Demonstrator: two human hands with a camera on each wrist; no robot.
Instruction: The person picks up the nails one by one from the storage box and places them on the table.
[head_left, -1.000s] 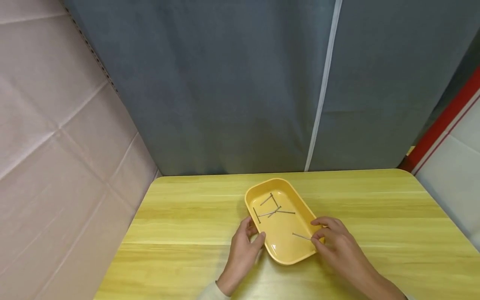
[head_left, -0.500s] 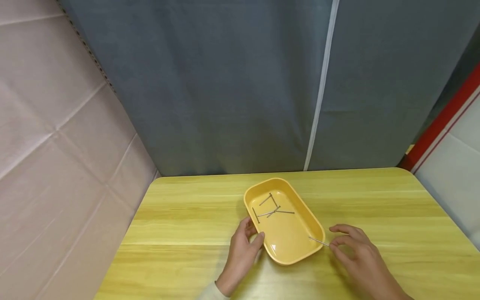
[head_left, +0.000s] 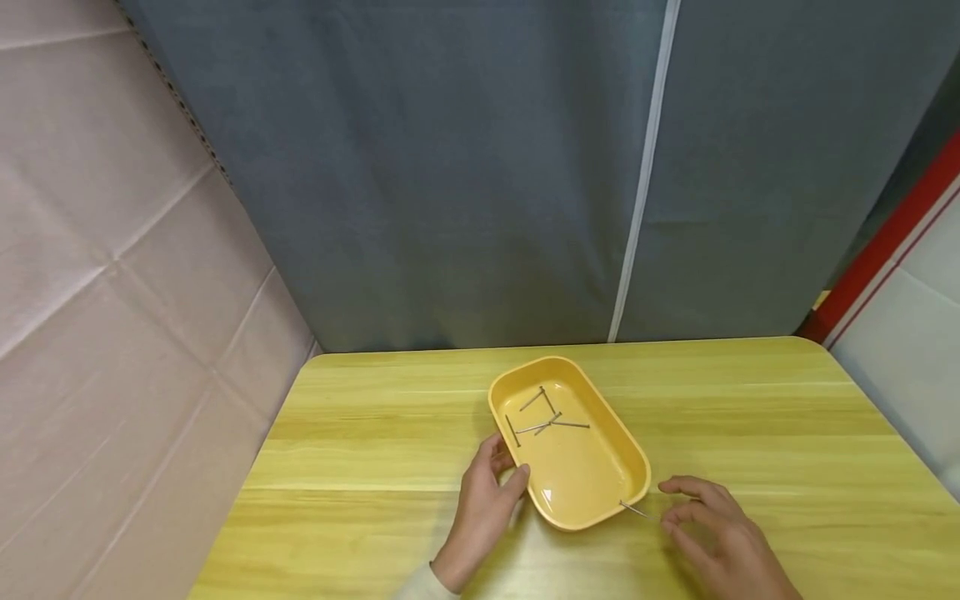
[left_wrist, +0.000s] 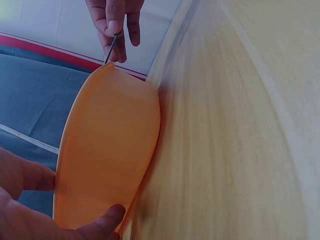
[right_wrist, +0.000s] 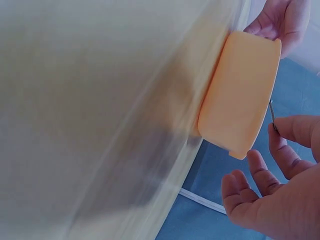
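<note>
A yellow rectangular tray (head_left: pixel 577 487) sits slantwise on the wooden table, with several thin metal nails (head_left: pixel 550 423) scattered and crossing inside its far half. My left hand (head_left: pixel 483 504) grips the tray's left side, its thumb at the rim; the left wrist view shows the thumb (left_wrist: pixel 112 215) against the outer wall. Off the tray's near right corner, my right hand (head_left: pixel 723 537) pinches the end of one nail (right_wrist: pixel 272 114) between fingertips, the other fingers spread loosely. That nail slants across the rim, its far end overlapping the tray edge in the head view.
Light wooden tabletop (head_left: pixel 360 467) extends around the tray on both sides. A dark grey curtain (head_left: pixel 465 183) with a pale vertical strip hangs behind the table's back edge. Pale panels (head_left: pixel 135 333) stand at the left, and a red-edged white one (head_left: pixel 930 333) at the right.
My right hand has drawn the nail from inside the tray out to the right, then a little nearer me along the rim. My left hand and the tray have stayed in place.
</note>
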